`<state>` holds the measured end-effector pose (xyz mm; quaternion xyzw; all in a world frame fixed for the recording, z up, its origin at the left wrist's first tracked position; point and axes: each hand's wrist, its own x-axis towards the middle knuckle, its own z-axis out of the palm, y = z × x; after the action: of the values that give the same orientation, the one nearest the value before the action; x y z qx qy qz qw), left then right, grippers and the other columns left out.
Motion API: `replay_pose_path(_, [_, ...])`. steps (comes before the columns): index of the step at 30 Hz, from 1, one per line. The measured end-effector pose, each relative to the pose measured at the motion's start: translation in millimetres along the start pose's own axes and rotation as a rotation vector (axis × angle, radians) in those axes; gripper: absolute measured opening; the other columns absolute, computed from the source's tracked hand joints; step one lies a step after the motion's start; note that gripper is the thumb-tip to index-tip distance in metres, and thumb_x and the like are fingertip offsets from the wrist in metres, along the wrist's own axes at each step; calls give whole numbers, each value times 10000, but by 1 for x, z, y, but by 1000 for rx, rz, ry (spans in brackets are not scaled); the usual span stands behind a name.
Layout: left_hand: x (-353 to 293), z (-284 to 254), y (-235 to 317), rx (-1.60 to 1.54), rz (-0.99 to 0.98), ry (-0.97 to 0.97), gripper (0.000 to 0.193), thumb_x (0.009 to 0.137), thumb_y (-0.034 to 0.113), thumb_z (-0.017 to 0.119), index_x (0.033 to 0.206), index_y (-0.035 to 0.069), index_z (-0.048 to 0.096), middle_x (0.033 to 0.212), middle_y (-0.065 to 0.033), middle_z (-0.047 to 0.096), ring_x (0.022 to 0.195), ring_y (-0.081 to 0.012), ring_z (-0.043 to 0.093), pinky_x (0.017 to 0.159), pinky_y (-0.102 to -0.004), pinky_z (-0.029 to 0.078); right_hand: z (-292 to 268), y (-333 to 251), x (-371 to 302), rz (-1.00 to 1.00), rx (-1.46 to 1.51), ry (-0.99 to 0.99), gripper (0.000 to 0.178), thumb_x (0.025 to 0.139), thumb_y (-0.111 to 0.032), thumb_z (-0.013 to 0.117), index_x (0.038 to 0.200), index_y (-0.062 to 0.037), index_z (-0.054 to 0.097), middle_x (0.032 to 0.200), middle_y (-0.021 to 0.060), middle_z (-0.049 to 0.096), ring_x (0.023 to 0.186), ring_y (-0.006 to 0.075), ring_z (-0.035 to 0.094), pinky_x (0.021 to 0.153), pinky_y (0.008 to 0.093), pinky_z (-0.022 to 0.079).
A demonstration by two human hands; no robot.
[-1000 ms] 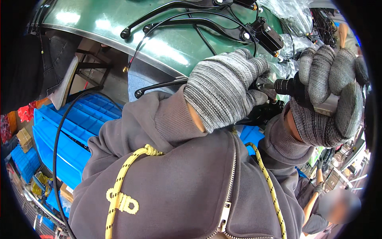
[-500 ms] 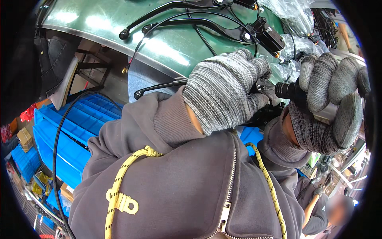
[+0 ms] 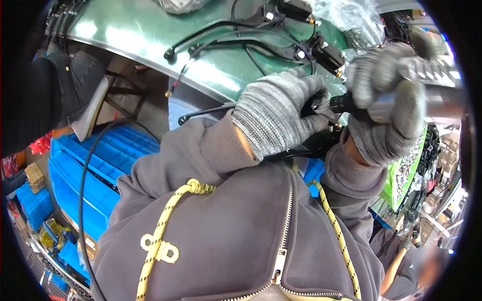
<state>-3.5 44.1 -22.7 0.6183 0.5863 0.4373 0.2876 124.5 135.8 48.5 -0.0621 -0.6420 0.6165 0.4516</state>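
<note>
My left hand (image 3: 276, 115), in a grey striped knit glove, is closed around a black brake lever assembly. Its lever (image 3: 203, 113) sticks out to the left past my wrist, and most of its body is hidden under the glove. My right hand (image 3: 386, 83), gloved alike and smeared by motion, grips a power screwdriver with a silver body and a black nose (image 3: 341, 104). The nose points left, at a metal part by my left fingertips; whether they touch I cannot tell. Beyond my hands, two more black brake levers (image 3: 261, 48) with cables lie on the green table (image 3: 135, 47).
Clear plastic bags (image 3: 346, 20) lie at the table's far right. Blue crates (image 3: 100, 175) stand below on the left, with a black cable (image 3: 83, 195) hanging before them. Another person (image 3: 399, 271) works at lower right. Dark-clothed legs (image 3: 45, 95) show at left.
My right hand and the screwdriver have shifted left and slightly up, and the driver has turned. The left hand keeps its hold on the brake lever. The whole view has shifted slightly.
</note>
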Motion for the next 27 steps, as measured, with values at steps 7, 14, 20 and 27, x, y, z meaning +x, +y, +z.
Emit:
replay_pose_path(7, [6, 1, 2, -112, 101, 30, 514, 752, 217, 819, 1203, 41, 646, 1156, -197, 631, 1041, -382, 636, 900, -447, 520, -3, 7, 3, 69, -346, 236, 270, 874, -100, 744, 1129, -18, 707, 1076, 96, 721, 929, 183, 702, 788, 295, 576])
replay_pose_path(14, [4, 6, -2, -342, -103, 81, 431, 964, 160, 682, 1336, -8, 545, 1127, -86, 664, 1025, -140, 623, 859, -289, 517, 19, -18, 5, 37, -388, 314, 514, 899, -161, 757, 1355, -16, 567, 1153, 96, 681, 1033, 143, 648, 861, 311, 545])
replay_pose_path(20, [8, 12, 0, -524, -98, 31, 376, 1005, 174, 621, 1335, 11, 547, 1110, -57, 667, 996, -105, 611, 856, -265, 510, 21, -24, 19, -235, -144, 553, 241, 971, -191, 674, 1144, -24, 668, 1022, 62, 707, 920, 120, 650, 824, 272, 530])
replay_pose_path(27, [15, 23, -6, -465, -24, 113, 360, 938, 198, 671, 1225, -10, 606, 1078, -186, 659, 988, -312, 633, 894, -388, 496, 13, -30, 24, -211, -534, 619, 222, 961, -211, 680, 965, 11, 670, 810, 103, 688, 729, 149, 653, 686, 302, 528])
